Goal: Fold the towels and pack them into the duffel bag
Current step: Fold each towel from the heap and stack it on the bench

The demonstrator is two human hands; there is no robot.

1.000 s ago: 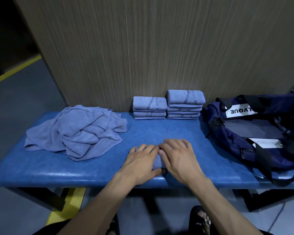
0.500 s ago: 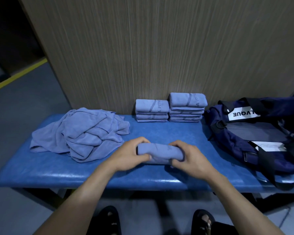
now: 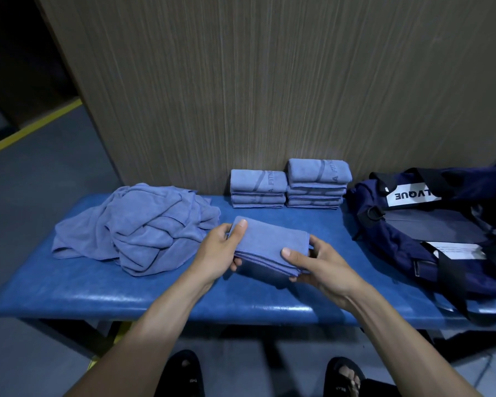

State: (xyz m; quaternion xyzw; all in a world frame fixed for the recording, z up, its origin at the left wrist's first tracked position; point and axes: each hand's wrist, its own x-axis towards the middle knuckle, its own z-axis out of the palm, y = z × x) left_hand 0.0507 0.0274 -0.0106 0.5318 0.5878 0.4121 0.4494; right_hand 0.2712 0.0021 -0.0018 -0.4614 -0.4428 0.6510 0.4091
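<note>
Folding stage, one towel in hand. The folded towel [image 3: 271, 245] is lifted off the blue bench [image 3: 161, 293] and carried between both hands. The left hand [image 3: 222, 252] grips its left end, thumb laid on the top face near the far corner, fingers curled underneath. The right hand [image 3: 320, 266] grips the near right corner, thumb pressed on top, fingers wrapped below and around the right edge. So the towel spans the gap between the two grips, tilted a little, its layered edges facing me. I judge this fold finished and the piece ready to be set down. Beyond the grips, against the wood panel [image 3: 269, 96], stand two stacks of folded towels: the left stack [image 3: 258, 193] is lower, the right stack [image 3: 318, 184] taller. The left one looks the likelier landing spot, straight ahead of the hands. That move calls for keeping both pinches firm so the layers do not splay, then lowering it square onto the stack. To the left of the left hand lies the heap of unfolded towels [image 3: 143, 227], so folding is far from over. The duffel bag [image 3: 430, 224] sits to the right of the right hand, well apart; I cannot tell whether any towels are packed.
</note>
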